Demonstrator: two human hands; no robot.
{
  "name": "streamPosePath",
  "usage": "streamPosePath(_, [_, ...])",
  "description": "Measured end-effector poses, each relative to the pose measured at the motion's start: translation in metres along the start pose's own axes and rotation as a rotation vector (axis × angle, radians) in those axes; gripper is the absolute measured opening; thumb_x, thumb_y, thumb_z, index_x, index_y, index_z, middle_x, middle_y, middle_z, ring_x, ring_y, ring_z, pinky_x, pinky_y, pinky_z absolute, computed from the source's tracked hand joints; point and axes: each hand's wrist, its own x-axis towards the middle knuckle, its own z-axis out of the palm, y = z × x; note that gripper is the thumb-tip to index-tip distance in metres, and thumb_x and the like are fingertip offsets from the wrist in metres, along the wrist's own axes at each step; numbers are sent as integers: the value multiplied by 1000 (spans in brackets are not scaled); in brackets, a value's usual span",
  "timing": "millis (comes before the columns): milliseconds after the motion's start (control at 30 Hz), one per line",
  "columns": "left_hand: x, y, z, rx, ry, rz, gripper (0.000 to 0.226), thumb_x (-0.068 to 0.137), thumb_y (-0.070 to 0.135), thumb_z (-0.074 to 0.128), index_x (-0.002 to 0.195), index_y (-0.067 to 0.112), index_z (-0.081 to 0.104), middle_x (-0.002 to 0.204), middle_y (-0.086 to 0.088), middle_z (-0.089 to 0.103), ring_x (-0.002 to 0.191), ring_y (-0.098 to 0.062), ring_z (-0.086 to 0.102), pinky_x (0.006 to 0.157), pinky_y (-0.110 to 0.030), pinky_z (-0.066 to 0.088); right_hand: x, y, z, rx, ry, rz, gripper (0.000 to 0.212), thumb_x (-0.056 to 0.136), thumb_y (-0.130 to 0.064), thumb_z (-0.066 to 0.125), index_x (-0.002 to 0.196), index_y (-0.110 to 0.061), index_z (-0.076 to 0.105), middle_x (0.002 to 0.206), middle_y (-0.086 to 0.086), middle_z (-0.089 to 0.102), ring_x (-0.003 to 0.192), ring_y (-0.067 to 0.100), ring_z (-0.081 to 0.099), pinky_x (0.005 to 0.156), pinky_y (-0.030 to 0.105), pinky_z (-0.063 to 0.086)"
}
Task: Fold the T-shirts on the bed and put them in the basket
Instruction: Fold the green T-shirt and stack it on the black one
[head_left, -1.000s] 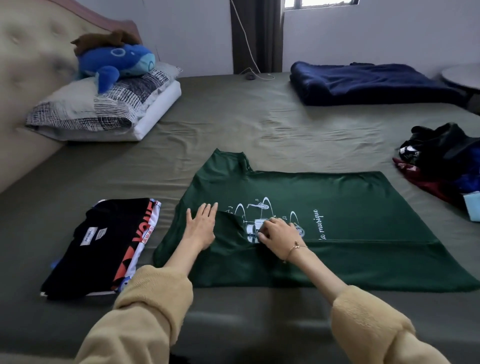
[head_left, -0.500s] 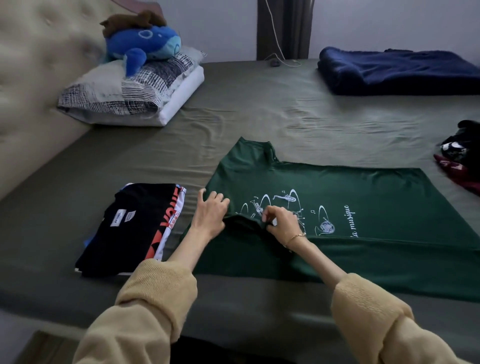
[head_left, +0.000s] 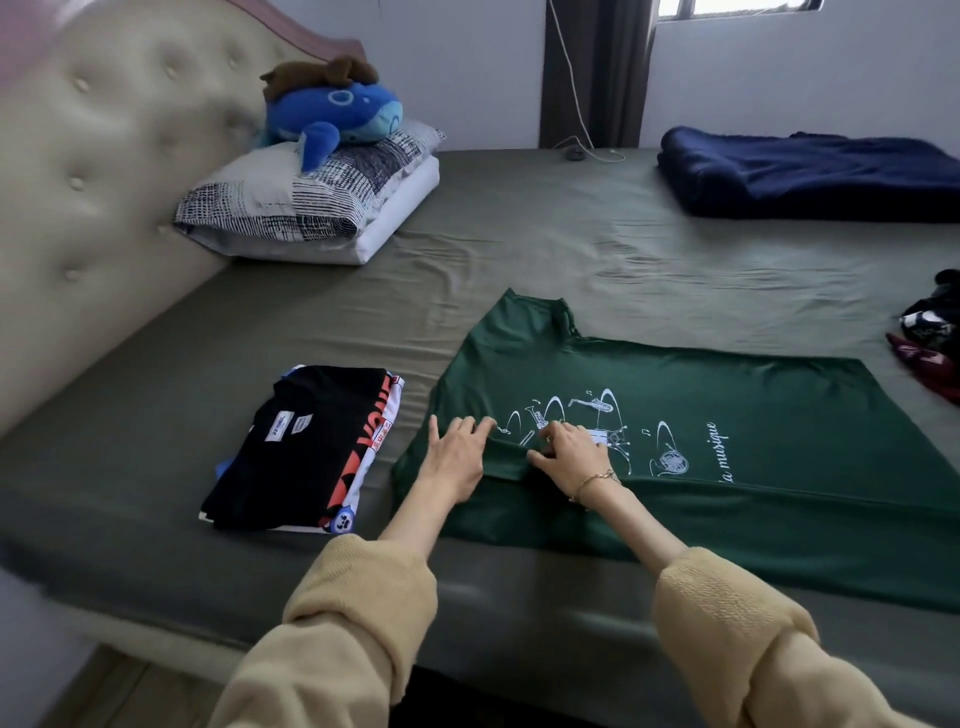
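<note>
while left hand (head_left: 457, 457) presses flat, right hand (head_left: 569, 449) fingers pinch folded edge of green t-shirt (head_left: 727, 467); bare sheet (head_left: 571, 270) beyond.

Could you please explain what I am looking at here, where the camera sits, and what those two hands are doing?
There is no machine: a person wears one camera on the head, looking down at their own hands. On the olive-green bed sheet lies a dark green T-shirt with white instrument print. The left hand rests flat on it; the right hand pinches a fold of its cloth. Beside it sits a folded black T-shirt with orange lettering. Further off lie a patterned pillow, a blue plush whale and a navy folded blanket.
</note>
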Motion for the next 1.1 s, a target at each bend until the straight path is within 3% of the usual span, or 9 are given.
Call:
streamPosePath(133, [2, 7, -1, 178, 49, -12, 43, 87, 2, 43, 129, 10, 36, 130, -11, 37, 129, -27, 30, 115, -56, 1, 4, -4, 0, -129, -11, -92, 29, 95, -33, 48, 119, -17, 54, 126, 1, 50, 124, 18, 38, 99, 39, 30])
streamPosePath(433, [27, 12, 1, 317, 98, 1, 47, 82, 6, 55, 124, 10, 36, 128, -13, 36, 126, -29, 32, 113, -59, 0, 17, 1, 2, 55, 32, -75, 21, 99, -19, 41, 115, -7, 46, 114, 13, 60, 106, 30, 54, 76, 35, 39])
streamPosePath(633, [44, 18, 3, 339, 115, 3, 49, 81, 9, 59, 124, 9, 35, 128, -14, 35, 126, -30, 32, 112, -61, -3, 28, 9, 0, 113, 42, -73, 22, 98, -24, 41, 112, -8, 46, 112, 13, 61, 104, 30, 55, 74, 35, 38])
streamPosePath(767, [43, 21, 11, 308, 106, -61, 51, 83, 10, 57, 128, 8, 33, 128, -12, 38, 125, -29, 34, 110, -63, -6, 28, 11, -7, 164, 1, 5, 35, 98, -45, 36, 107, -14, 50, 106, 8, 63, 102, 29, 57, 73, 33, 37])
streamPosePath(867, [42, 23, 10, 262, 126, -71, 48, 85, 9, 52, 130, 8, 33, 128, -10, 38, 126, -27, 34, 110, -63, -6, 25, 16, -19, 59, -49, 64, 49, 95, -57, 28, 104, -18, 56, 107, 8, 63, 104, 28, 57, 78, 34, 38])
streamPosePath(1000, [47, 35, 8, 10, 66, 103, 43, 94, 9, 36, 136, 16, 35, 132, -2, 40, 132, -19, 30, 111, -60, -9, 12, 39, -38, -37, -98, 102, 50, 95, -58, 27, 104, -23, 60, 111, 10, 64, 109, 29, 56, 92, 36, 37])
streamPosePath(1100, [48, 52, 2, -165, 5, 186, 34, 100, 19, 30, 131, 19, 43, 129, -2, 45, 131, -17, 31, 113, -58, -8, -1, 65, -50, -85, -149, 62, 48, 83, -57, 30, 96, -26, 65, 98, 3, 68, 104, 24, 58, 98, 38, 28])
